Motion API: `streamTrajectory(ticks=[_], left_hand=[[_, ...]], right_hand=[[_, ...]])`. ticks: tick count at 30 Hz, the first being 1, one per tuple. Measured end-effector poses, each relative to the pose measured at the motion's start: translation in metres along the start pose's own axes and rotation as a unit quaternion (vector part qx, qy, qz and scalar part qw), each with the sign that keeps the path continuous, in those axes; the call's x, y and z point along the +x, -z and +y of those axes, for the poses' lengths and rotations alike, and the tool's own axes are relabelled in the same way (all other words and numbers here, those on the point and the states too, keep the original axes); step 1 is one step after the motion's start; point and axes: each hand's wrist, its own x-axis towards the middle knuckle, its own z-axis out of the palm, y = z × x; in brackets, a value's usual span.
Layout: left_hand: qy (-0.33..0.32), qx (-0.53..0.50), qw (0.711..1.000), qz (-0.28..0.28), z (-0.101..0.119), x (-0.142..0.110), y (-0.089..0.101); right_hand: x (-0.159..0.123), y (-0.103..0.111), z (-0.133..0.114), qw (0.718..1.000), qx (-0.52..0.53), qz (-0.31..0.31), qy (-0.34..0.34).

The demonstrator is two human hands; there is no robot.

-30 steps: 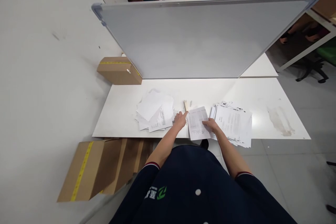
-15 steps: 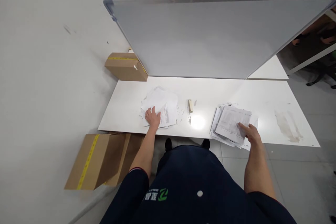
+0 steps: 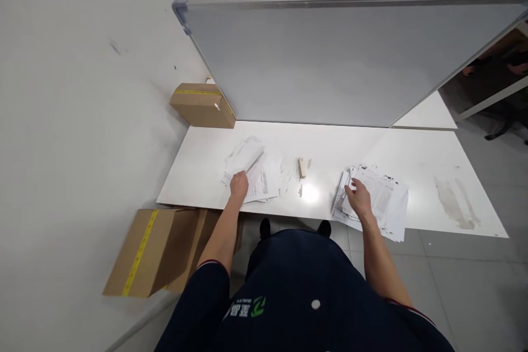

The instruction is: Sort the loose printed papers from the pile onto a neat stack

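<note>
Visibly | left hand (image 3: 239, 183) gripping thin paper (image 3: 246, 155) | right hand (image 3: 358, 198) over ragged stack (image 3: 383, 193)

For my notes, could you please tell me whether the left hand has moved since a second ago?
Yes, leftward: against the whiteboard, the left hand went from right of the board's lower left corner to nearly below it.

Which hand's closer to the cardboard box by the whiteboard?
Left. The left hand, gripping a paper sheet, is in front and slightly right of the cardboard box; the right hand is farther right, over a paper stack.
</note>
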Motion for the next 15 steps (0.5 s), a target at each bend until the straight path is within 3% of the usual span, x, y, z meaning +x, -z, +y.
streamTrajectory(ticks=[2,4,7,9,11,13,15], left_hand=[[0.025,-0.059,0.997,0.044,0.006,-0.004,0.012],[0.051,-0.202,0.974,0.087,0.014,-0.012,0.026],[0.067,-0.481,0.872,0.064,0.032,-0.031,0.043],[0.080,-0.622,0.779,-0.004,0.048,-0.048,0.049],[0.089,-0.702,0.702,-0.082,0.062,-0.065,0.050],[0.089,-0.732,0.660,-0.144,0.071,-0.080,0.045],[0.087,-0.724,0.663,-0.170,0.072,-0.090,0.035]], right_hand=[[-0.006,-0.012,-0.016,0.999,0.016,-0.025,0.041],[-0.014,-0.024,-0.034,0.994,0.062,-0.064,0.064],[-0.025,-0.042,-0.065,0.967,0.191,-0.164,0.038],[-0.029,-0.055,-0.083,0.915,0.300,-0.270,-0.027],[-0.030,-0.067,-0.097,0.826,0.401,-0.384,-0.096],[-0.030,-0.077,-0.105,0.743,0.475,-0.451,-0.138],[-0.029,-0.082,-0.106,0.705,0.523,-0.455,-0.153]])
